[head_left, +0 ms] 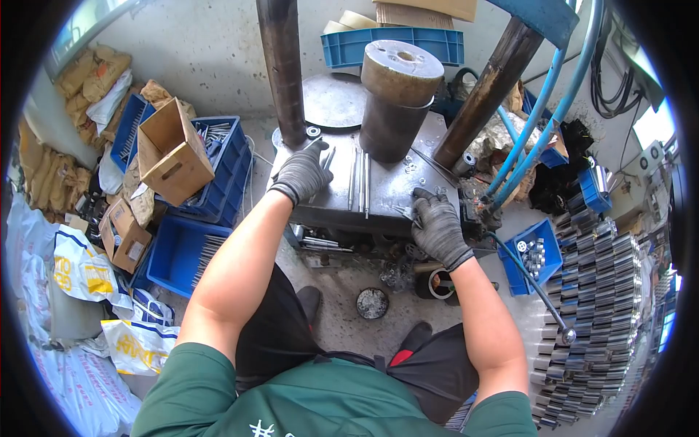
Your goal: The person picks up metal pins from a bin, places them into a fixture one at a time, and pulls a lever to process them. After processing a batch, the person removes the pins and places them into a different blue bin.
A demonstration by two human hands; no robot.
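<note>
Both my hands wear grey striped gloves over the steel bed of a press-like machine. At the bed's left side, my left hand is closed around a thin metal rod, its ends partly showing past the fingers. Several slim rods lie side by side between my hands. Near the bed's front right corner, my right hand has its fingers curled. Small shiny metal pieces show at its fingertips; their kind is unclear. Several small rings lie just beyond that hand.
A thick steel cylinder stands on the bed between dark columns. Blue hoses and a lever are at right, near a blue bin of round parts and stacked metal tubes. Blue crates and cartons stand left.
</note>
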